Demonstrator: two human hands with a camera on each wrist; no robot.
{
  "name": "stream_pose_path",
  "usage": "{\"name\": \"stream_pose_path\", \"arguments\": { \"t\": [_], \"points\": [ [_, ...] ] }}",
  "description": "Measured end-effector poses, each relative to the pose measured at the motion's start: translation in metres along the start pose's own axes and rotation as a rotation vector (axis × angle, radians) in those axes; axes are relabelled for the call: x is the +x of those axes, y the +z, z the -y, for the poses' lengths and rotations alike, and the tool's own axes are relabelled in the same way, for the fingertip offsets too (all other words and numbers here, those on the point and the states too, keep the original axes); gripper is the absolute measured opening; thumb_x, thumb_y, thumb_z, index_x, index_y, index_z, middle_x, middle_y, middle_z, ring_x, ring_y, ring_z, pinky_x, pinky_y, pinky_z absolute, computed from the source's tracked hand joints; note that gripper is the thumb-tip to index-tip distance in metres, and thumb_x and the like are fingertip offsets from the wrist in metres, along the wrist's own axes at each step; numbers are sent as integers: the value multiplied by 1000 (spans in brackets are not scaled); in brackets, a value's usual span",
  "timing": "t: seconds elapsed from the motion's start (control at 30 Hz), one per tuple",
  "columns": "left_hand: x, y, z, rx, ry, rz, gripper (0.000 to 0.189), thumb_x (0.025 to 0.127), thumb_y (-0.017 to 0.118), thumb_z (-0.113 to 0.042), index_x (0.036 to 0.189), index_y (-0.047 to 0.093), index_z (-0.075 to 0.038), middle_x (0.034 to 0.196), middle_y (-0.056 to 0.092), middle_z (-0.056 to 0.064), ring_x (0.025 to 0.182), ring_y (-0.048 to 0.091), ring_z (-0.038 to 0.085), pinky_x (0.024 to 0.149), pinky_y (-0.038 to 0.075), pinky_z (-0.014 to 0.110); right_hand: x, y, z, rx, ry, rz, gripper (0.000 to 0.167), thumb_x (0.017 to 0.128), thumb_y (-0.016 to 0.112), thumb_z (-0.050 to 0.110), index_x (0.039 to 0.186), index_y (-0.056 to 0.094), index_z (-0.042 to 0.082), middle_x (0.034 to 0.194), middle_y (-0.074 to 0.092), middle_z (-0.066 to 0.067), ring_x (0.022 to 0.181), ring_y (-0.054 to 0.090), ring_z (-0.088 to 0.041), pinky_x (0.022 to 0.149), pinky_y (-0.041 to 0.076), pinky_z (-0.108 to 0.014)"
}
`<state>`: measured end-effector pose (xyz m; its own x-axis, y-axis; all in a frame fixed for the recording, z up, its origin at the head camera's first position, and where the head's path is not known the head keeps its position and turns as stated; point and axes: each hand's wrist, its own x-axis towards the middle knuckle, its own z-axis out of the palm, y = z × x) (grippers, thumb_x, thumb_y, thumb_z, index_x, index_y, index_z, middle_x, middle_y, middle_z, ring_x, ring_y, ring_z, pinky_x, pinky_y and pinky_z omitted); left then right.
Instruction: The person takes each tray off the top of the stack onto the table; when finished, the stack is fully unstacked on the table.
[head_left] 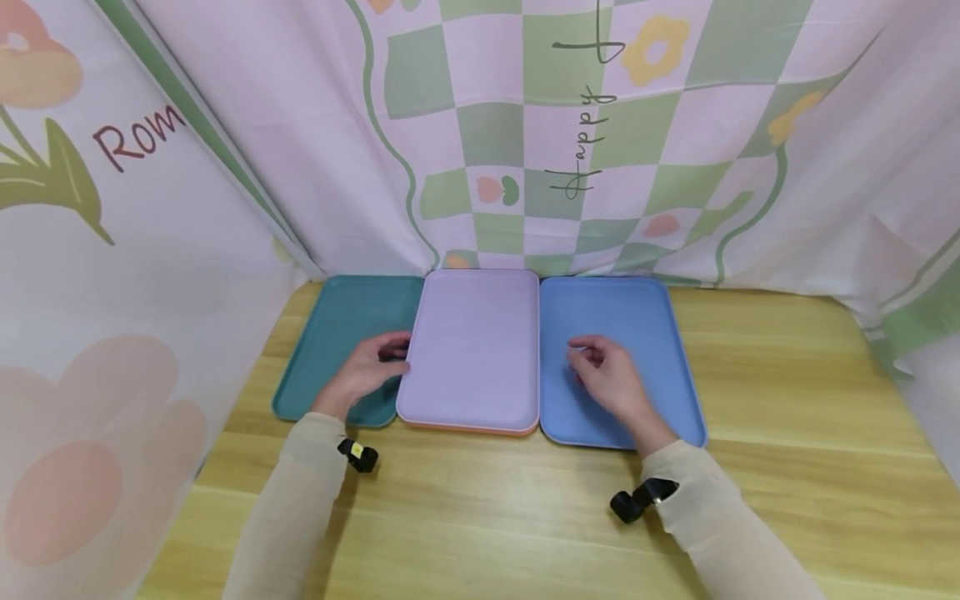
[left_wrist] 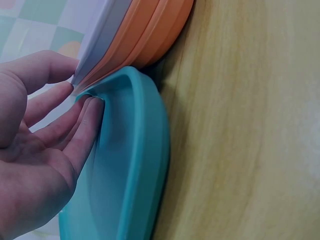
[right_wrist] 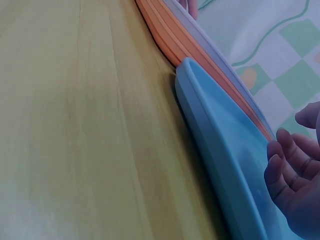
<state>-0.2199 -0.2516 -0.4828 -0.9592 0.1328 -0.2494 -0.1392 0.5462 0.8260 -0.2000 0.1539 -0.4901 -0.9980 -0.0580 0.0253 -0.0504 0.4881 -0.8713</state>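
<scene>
Between the two hands, a lavender tray [head_left: 476, 350] is seen lying flat and face down or face up with little telling which, its pale surface uncovered; beneath it, stacked orange layers [left_wrist: 150, 35] are shown at the edge by both wrist views. To the lavender tray's left, the left hand [head_left: 366, 369] is held over a teal tray [head_left: 352, 317], its thumb and fingers loosely bent and half spread, with a gap left between them. Its thumb and fingertips are brought up to the lavender tray's near side; light contact with that rim may be made, but no firm hold is shown. The lower fingers are reached down inside the teal tray's raised wall. By the right hand [head_left: 609, 375], nothing is held: it is poised above a blue tray [head_left: 615, 308], with its fingers gently curled and apart from the thumb. The stack is flanked closely by the teal and blue trays, and all are supported by a wood-grain table [head_left: 465, 517], whose surface is extended toward the wearer below both hands. Both forearms are covered by pale sleeves [head_left: 727, 517]. Beyond the hands, the table's far edge is backed by a curtain [head_left: 487, 125] printed with green checks and flowers.
</scene>
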Motion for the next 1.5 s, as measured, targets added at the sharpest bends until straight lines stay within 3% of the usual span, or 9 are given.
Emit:
{"name": "stream_pose_path", "arguments": {
  "t": [0.4, 0.87, 1.1, 1.5],
  "points": [
    [0, 0, 0, -9, -8, 5, 60, 101, 73, -9, 157, 56, -15, 154, 62, 12, 140, 58, 35, 114, 53, 52, 9, 19, 12, 28, -13, 94, 44, 109, 64, 19, 143, 61, -8, 93, 76, -21, 62, 63, -11, 58, 54, -27],
    [1, -1, 0, -1, -29, 28, 58, 102, 72, -13, 158, 54, -11, 154, 60, 15, 141, 56, 35, 117, 50, 53, 16, 37, 16, 45, 36, 154, 55, 105, 68, 17, 150, 54, -10, 77, 67, -9, 51, 60, -12, 51, 55, -30],
    [1, -3, 0, -17, -18, 37, 59, 102, 72, -12, 158, 54, -9, 154, 60, 16, 141, 56, 36, 117, 50, 53, 17, 42, 18, 33, 58, 133, 54, 101, 68, 8, 150, 55, -11, 82, 67, -8, 49, 59, -11, 51, 53, -28],
    [-1, -4, -2, -30, -12, 44, 55, 105, 69, -15, 157, 55, -10, 154, 60, 16, 141, 56, 35, 118, 48, 52, 14, 49, 20, 38, 57, 13, 53, 91, 64, 2, 143, 65, -9, 83, 72, -14, 45, 56, -8, 48, 50, -24]
  ]
}}
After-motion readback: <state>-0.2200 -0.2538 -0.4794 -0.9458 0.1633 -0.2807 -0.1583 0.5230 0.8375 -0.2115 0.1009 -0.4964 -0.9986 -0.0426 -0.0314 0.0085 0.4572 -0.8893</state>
